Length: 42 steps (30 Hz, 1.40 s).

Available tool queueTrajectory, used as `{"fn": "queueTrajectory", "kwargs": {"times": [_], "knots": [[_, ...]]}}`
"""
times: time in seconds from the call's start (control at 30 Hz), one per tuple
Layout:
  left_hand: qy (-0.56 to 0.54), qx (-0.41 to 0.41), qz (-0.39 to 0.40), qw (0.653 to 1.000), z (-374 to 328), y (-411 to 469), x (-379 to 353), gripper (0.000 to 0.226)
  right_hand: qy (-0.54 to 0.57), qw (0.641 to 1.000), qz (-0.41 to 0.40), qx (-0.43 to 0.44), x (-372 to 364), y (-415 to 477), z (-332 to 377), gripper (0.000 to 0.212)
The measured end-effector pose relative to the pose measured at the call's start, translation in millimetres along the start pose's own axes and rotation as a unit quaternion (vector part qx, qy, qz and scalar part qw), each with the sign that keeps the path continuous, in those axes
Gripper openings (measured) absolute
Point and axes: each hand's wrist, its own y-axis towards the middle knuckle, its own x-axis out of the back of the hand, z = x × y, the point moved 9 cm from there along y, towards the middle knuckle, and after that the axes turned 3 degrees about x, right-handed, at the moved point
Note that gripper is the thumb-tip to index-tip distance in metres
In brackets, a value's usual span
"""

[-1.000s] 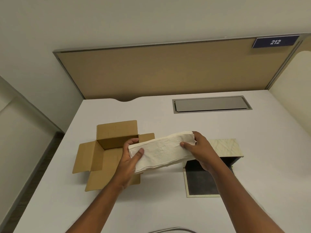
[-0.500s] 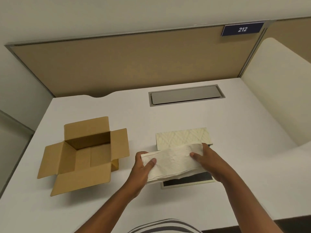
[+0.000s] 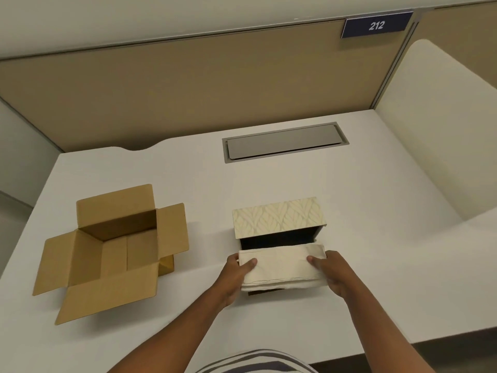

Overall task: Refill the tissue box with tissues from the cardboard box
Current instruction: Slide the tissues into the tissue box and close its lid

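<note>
A cream stack of tissues [image 3: 282,266] is held level between my left hand [image 3: 236,273] at its left end and my right hand [image 3: 334,273] at its right end. The stack sits right in front of the dark open side of the tissue box [image 3: 279,216], which lies on its side with a pale leaf-patterned face up. Its dark flap lies on the table, mostly hidden under the tissues. The brown cardboard box [image 3: 113,246] stands to the left with all flaps open and looks empty inside.
The white desk [image 3: 349,211] has a grey cable hatch [image 3: 285,142] at the back, a tan partition [image 3: 188,90] behind it and a cream divider [image 3: 435,125] on the right. A striped garment shows at the bottom edge.
Both hands carried the tissue stack from over the cardboard box rightward to the tissue box and lowered it level in front of the box's open side. The camera view shifted too.
</note>
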Motion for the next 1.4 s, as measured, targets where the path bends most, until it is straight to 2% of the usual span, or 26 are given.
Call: {"fn": "queueTrajectory", "kwargs": {"times": [0.1, 0.33, 0.53, 0.63, 0.73, 0.83, 0.93, 1.13, 1.33, 1.4], "knots": [[0.035, -0.006, -0.008, 0.999, -3.5, 8.1, -4.5, 0.047, 0.016, 1.000, -0.010, 0.005, 2.9, 9.6, -0.7, 0.038], [0.102, -0.018, -0.085, 0.991, -3.6, 19.4, 4.9, 0.041, 0.020, 1.000, -0.001, 0.007, -6.8, 24.4, 0.8, 0.041], [0.104, -0.027, -0.083, 0.991, -4.8, 24.1, 2.3, 0.038, -0.013, 1.000, -0.015, 0.003, -7.3, 36.2, -4.2, 0.046], [0.111, -0.021, -0.090, 0.989, -5.0, 27.2, 0.4, 0.045, -0.030, 0.999, -0.028, 0.002, -4.3, 40.7, -5.3, 0.044], [0.124, -0.013, -0.112, 0.986, -6.3, 29.2, 2.2, 0.052, -0.027, 0.999, -0.034, 0.007, -3.9, 45.5, -5.0, 0.040], [0.115, -0.021, -0.139, 0.983, -6.7, 27.3, 2.6, 0.048, -0.037, 0.998, -0.039, 0.017, -4.5, 47.5, -2.8, 0.037], [0.134, -0.034, -0.170, 0.976, -6.7, 22.7, 1.5, 0.046, -0.086, 0.995, -0.036, 0.038, -7.6, 46.4, -0.3, 0.045], [0.181, -0.034, -0.184, 0.965, -13.0, 17.8, 3.9, 0.061, -0.168, 0.978, -0.072, 0.101, -7.6, 40.1, 9.0, 0.072], [0.196, -0.058, -0.181, 0.962, -12.2, 8.2, 3.4, 0.072, -0.205, 0.958, -0.086, 0.180, -7.5, 29.1, 13.0, 0.071], [0.209, -0.083, -0.160, 0.961, -12.2, 4.5, -1.3, 0.083, -0.207, 0.950, -0.080, 0.221, -6.6, 24.6, 18.2, 0.067]]}}
